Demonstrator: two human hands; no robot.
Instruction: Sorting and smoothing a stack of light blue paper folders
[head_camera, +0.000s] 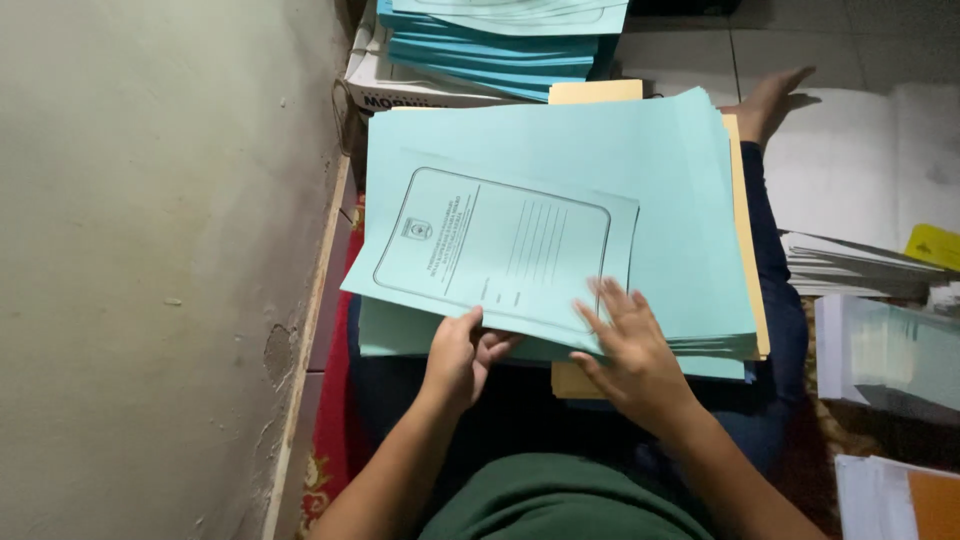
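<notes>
A light blue-green printed cover sheet (500, 250) lies on top of a thick stack of the same coloured paper (660, 180) resting on my lap. My left hand (462, 358) pinches the sheet's near edge, thumb on top and fingers beneath. On the sheet's near right corner my right hand (628, 345) lies flat with its fingers spread, holding nothing. Cream-coloured folders (745, 200) stick out under the stack at its right side and near edge.
A grey wall (150, 270) runs along the left. A cardboard box (400, 88) at the back holds more blue paper (490, 45). White paper stacks (850, 265) and a plastic-wrapped bundle (890, 350) sit at right. My bare foot (770, 100) rests on the tiled floor.
</notes>
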